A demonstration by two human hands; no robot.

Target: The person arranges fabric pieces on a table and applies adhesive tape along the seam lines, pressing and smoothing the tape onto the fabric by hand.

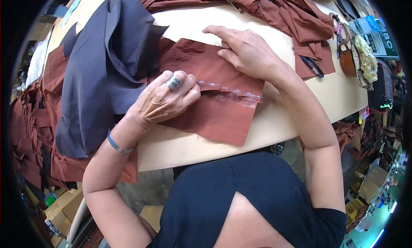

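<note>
A rust-brown fabric panel [223, 119] lies on the pale tabletop, with a shiny, whitish strip [231, 92] running along its seam. On the strip's left end rests my left hand [167, 96], its fingers curled into a fist; whatever it may hold is hidden. My right hand [249, 51] is over the panel's upper edge, index finger stretched out and thumb apart, with nothing in it. Dark grey-blue fabric [111, 68] joins or overlaps the panel at the left and drapes over the table's edge.
More brown fabric with zippers [257, 8] is heaped along the table's far side. Scissors [339, 33] and a pale yellowish lump [367, 61] are at the right. Brown cloth scraps [32, 136] hang at the left. Cardboard boxes [64, 209] stand below.
</note>
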